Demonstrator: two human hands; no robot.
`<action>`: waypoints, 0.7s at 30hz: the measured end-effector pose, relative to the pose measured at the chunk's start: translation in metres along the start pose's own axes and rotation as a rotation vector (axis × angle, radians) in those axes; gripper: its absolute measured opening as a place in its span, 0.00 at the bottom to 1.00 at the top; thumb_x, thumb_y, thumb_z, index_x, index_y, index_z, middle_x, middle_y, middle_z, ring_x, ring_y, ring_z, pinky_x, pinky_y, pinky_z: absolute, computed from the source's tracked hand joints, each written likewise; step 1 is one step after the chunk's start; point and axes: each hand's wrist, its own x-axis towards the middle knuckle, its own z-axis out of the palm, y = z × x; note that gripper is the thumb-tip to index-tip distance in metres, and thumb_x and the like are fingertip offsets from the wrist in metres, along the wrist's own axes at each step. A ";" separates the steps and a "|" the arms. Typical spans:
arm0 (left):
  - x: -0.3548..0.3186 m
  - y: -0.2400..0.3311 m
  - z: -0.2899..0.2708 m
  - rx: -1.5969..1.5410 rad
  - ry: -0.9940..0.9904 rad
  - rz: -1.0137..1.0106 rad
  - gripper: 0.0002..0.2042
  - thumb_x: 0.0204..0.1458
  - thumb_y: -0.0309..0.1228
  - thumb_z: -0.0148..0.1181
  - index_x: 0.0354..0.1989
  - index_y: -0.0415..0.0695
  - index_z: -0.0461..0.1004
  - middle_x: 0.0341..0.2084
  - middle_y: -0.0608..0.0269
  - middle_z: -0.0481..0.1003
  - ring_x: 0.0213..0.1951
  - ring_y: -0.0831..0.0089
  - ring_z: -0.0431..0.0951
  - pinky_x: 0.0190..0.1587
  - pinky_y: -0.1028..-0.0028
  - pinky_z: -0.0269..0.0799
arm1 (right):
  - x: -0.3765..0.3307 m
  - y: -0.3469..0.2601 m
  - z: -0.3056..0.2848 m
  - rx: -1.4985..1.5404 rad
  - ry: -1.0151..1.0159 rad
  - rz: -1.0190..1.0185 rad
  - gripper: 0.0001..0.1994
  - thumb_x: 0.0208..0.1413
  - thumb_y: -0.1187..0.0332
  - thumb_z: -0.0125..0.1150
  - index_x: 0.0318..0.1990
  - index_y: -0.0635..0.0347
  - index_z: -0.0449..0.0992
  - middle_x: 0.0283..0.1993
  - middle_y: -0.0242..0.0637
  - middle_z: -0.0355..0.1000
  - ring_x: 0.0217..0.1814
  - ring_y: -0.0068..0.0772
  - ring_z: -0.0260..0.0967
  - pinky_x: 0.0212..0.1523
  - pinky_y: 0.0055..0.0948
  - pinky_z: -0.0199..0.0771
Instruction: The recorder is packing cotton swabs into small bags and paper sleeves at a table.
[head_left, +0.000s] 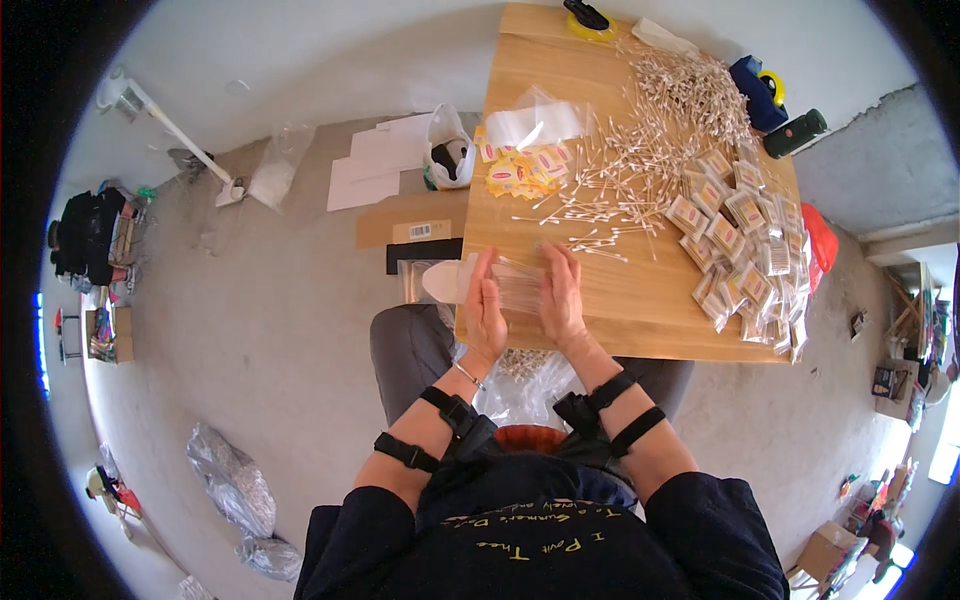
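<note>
Both hands at near edge of wooden table (pixel 640 310), pressed palm-in on either side of a small clear plastic bag (pixel 518 285). Left hand (pixel 484 308) and right hand (pixel 560 298) are flat and open-fingered, squeezing the bag between them, not clenched. Bag looks to hold a bundle of cotton swabs, contents blurry, can't confirm.

Step looks like squaring up / aligning swabs inside the bag. Judgement: keep palms parallel, tap ends evenly, hold the bag low on the table so swabs don't skew or poke through the film. Keep it clear of the loose pile just beyond it.

Counts:
- loose cotton swabs (pixel 640 160): big scatter mid to far table, too many to count
- filled packs (pixel 740 250): heap on right side, dozens, no exact count
- yellow/red label slips (pixel 525 170): small pile, far left of table, approx a dozen or more
- empty clear bags (pixel 535 122): stack beside the slips, count unclear
- tape dispenser (pixel 590 20) far edge: 1
- dark cylinder (pixel 797 132) far right: 1
- blue item (pixel 757 92) beside it: 1

More bagged swabs in lap (pixel 520 375).
</note>
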 end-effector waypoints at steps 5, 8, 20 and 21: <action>0.003 -0.006 -0.001 -0.088 0.007 -0.029 0.28 0.68 0.45 0.36 0.67 0.34 0.53 0.66 0.50 0.57 0.68 0.63 0.55 0.68 0.68 0.48 | 0.001 0.000 0.004 -0.022 -0.156 -0.159 0.20 0.54 0.81 0.49 0.56 0.63 0.68 0.54 0.47 0.68 0.61 0.50 0.60 0.63 0.40 0.60; 0.001 -0.011 -0.004 -0.151 0.018 -0.059 0.29 0.68 0.46 0.36 0.68 0.35 0.52 0.67 0.50 0.55 0.69 0.63 0.53 0.69 0.67 0.47 | -0.004 0.000 0.000 0.092 -0.178 -0.141 0.19 0.55 0.80 0.49 0.56 0.64 0.67 0.55 0.45 0.69 0.61 0.49 0.60 0.63 0.41 0.60; 0.000 -0.004 -0.003 -0.064 -0.017 -0.037 0.29 0.68 0.46 0.35 0.67 0.34 0.53 0.66 0.50 0.56 0.68 0.63 0.54 0.69 0.67 0.47 | -0.023 -0.011 0.002 -0.565 -0.330 -0.210 0.30 0.63 0.57 0.45 0.68 0.66 0.54 0.74 0.47 0.46 0.78 0.46 0.34 0.75 0.45 0.32; 0.000 -0.003 -0.003 -0.057 -0.013 -0.034 0.29 0.68 0.46 0.35 0.67 0.33 0.53 0.66 0.50 0.57 0.68 0.63 0.54 0.69 0.67 0.47 | -0.023 -0.012 0.001 -0.643 -0.408 -0.221 0.34 0.63 0.50 0.43 0.69 0.66 0.52 0.75 0.45 0.43 0.79 0.44 0.32 0.75 0.45 0.29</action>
